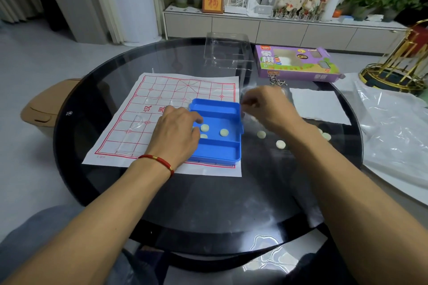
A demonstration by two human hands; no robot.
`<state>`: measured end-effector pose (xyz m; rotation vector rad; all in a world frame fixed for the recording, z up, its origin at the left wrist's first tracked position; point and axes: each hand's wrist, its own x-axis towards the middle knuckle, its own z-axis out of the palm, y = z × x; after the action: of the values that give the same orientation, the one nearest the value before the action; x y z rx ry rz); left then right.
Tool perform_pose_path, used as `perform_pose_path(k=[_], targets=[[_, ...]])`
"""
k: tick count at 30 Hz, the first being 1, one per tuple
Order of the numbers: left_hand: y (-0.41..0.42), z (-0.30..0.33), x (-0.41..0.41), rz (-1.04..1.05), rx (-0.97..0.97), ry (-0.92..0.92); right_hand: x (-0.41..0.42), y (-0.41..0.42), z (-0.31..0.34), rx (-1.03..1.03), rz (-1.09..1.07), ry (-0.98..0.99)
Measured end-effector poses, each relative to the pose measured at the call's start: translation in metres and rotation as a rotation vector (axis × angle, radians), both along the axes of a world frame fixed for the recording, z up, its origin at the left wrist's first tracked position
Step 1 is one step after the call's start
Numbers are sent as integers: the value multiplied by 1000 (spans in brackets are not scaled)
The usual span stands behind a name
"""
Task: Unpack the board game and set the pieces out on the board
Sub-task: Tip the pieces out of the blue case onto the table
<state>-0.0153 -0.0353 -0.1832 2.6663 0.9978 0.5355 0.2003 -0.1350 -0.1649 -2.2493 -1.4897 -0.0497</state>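
My bench [208, 203] carries the board [162, 104], loose pieces [261, 134] right, box [296, 64] at the far edge.

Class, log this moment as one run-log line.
stage: unpacking | left hand: reaching into blue tray on paper board | right hand: raised right of tray, grasp unclear | loose pieces: on table

I count three pale pieces [224, 132] in the one blue tray [215, 150], four right of it.

Bare forearms; a red cord bracelet [159, 161] with gold beads.
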Motion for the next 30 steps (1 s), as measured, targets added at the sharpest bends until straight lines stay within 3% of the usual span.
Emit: perform_pose_path(k=[3,6,19,26,30], targets=[[5,5,6,-5,-2,2,-38,13,4,-250,290,-53],[11,8,7,4,-28,15,-43,18,-3,-349,241,-182],[5,5,3,68,-163,42,-64,41,-9,-208,266,-206],[3,5,1,62,-195,40,-12,23,17,-23,56,-2],[2,4,0,66,-213,27,23,7,1,-21,-174,-27]])
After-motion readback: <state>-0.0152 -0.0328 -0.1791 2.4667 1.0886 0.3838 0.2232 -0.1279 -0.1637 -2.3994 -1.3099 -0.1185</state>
